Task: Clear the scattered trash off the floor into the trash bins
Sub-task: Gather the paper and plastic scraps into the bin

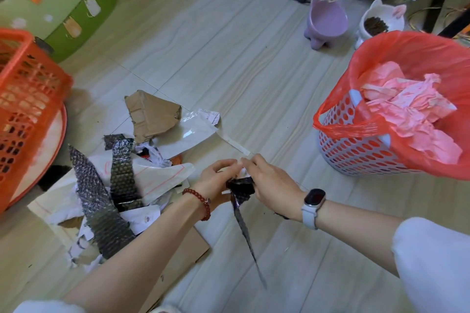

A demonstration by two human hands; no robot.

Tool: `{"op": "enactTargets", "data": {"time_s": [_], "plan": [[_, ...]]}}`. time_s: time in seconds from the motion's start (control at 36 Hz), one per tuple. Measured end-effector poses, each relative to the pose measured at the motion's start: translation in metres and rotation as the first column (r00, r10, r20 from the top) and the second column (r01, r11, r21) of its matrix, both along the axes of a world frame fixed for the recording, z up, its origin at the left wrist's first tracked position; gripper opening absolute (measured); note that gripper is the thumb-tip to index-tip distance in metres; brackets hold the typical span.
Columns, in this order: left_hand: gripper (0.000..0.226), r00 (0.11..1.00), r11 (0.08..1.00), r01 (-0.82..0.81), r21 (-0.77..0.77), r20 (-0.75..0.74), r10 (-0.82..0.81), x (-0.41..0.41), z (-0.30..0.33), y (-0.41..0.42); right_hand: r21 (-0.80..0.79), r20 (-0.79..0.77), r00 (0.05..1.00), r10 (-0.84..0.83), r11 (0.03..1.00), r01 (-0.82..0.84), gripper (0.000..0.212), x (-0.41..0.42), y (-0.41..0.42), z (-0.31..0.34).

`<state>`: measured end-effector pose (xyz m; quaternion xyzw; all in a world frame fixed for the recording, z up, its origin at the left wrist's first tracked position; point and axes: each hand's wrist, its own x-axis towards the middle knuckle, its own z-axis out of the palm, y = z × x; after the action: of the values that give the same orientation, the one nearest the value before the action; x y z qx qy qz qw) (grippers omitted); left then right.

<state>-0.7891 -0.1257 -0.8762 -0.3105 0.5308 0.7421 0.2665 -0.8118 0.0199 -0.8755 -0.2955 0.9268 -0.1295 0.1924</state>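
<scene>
My left hand (216, 180) and my right hand (269, 185) meet over the floor and together hold a crumpled black bubble-wrap scrap (241, 189). A long thin strip of it hangs down toward me. To the left lies a pile of trash (114, 185): black bubble wrap, white mailer bags, torn paper. A torn cardboard piece (152, 114) lies behind the pile. A white perforated bin with a red liner (356, 150) stands at the right and holds crumpled paper. An orange mesh basket (28, 99) stands at the left edge.
A green tub (84, 7) sits at the back left. A purple pet bowl (325, 23) and a white pet bowl with kibble (379, 23) stand at the back, near cables and furniture legs. A flat cardboard sheet (183, 256) lies under my left forearm.
</scene>
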Motion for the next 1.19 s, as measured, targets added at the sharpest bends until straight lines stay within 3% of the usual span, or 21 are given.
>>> {"op": "enactTargets", "data": {"time_s": [0.11, 0.19, 0.28, 0.33, 0.39, 0.47, 0.61, 0.67, 0.72, 0.81, 0.92, 1.0, 1.08, 1.19], "plan": [[0.011, 0.995, 0.996, -0.076, -0.051, -0.074, 0.072, 0.002, -0.001, 0.0, -0.096, 0.142, 0.983, -0.119, 0.986, 0.133, 0.048, -0.004, 0.003, -0.004], [0.017, 0.984, 0.99, -0.104, -0.095, -0.157, 0.088, 0.001, -0.001, 0.002, -0.217, 0.28, 0.945, -0.17, 0.947, 0.235, 0.051, -0.007, 0.003, -0.004], [0.021, 0.98, 0.981, -0.11, -0.16, -0.183, 0.08, -0.002, -0.004, 0.0, -0.236, 0.439, 0.868, -0.233, 0.902, 0.361, 0.055, -0.012, 0.003, -0.003], [0.022, 0.981, 0.977, -0.13, -0.168, -0.164, 0.102, -0.004, -0.005, -0.003, -0.226, 0.604, 0.754, -0.258, 0.851, 0.473, 0.058, -0.015, 0.005, -0.003], [0.022, 0.982, 0.97, -0.122, -0.209, -0.167, 0.088, -0.005, -0.008, -0.009, -0.212, 0.781, 0.578, -0.237, 0.77, 0.602, 0.058, -0.017, 0.007, -0.002], [0.025, 0.976, 0.939, -0.071, -0.337, -0.217, -0.004, -0.002, -0.012, -0.015, -0.155, 0.928, 0.335, -0.165, 0.645, 0.748, 0.044, -0.02, 0.01, 0.002], [0.025, 0.934, 0.845, -0.059, -0.531, -0.328, -0.142, 0.002, -0.01, -0.016, -0.05, 0.998, 0.064, -0.011, 0.491, 0.87, 0.028, -0.027, 0.012, 0.004], [0.023, 0.885, 0.767, -0.065, -0.638, -0.392, -0.252, 0.002, -0.008, -0.015, 0.027, 0.998, -0.043, 0.035, 0.371, 0.928, 0.022, -0.026, 0.006, 0.003], [0.02, 0.814, 0.663, -0.106, -0.741, -0.448, -0.371, 0.003, -0.006, -0.011, 0.072, 0.995, -0.086, 0.048, 0.244, 0.967, 0.019, -0.025, -0.005, 0.003], [0.017, 0.778, 0.611, -0.201, -0.766, -0.504, -0.375, 0.004, -0.007, -0.004, -0.043, 0.997, 0.053, -0.05, 0.183, 0.982, 0.017, -0.02, -0.021, 0.002], [0.02, 0.865, 0.765, -0.215, -0.607, -0.482, -0.14, -0.002, -0.007, -0.009, -0.217, 0.933, 0.263, -0.246, 0.199, 0.956, 0.003, -0.018, -0.033, -0.003], [0.021, 0.949, 0.905, -0.141, -0.401, -0.316, 0.007, -0.002, -0.005, -0.012, -0.37, 0.725, 0.527, -0.444, 0.395, 0.841, 0.008, -0.017, -0.034, -0.005], [0.009, 0.999, 1.0, -0.03, 0.004, -0.029, 0.03, 0.002, -0.002, -0.016, -0.514, 0.435, 0.786, -0.439, 0.596, 0.617, 0.009, -0.016, -0.03, -0.003], [0.022, 0.996, 0.976, 0.074, 0.206, 0.04, -0.084, 0.006, -0.006, -0.024, -0.536, 0.185, 0.913, -0.364, 0.742, 0.404, 0.029, -0.018, -0.022, -0.01]]}}
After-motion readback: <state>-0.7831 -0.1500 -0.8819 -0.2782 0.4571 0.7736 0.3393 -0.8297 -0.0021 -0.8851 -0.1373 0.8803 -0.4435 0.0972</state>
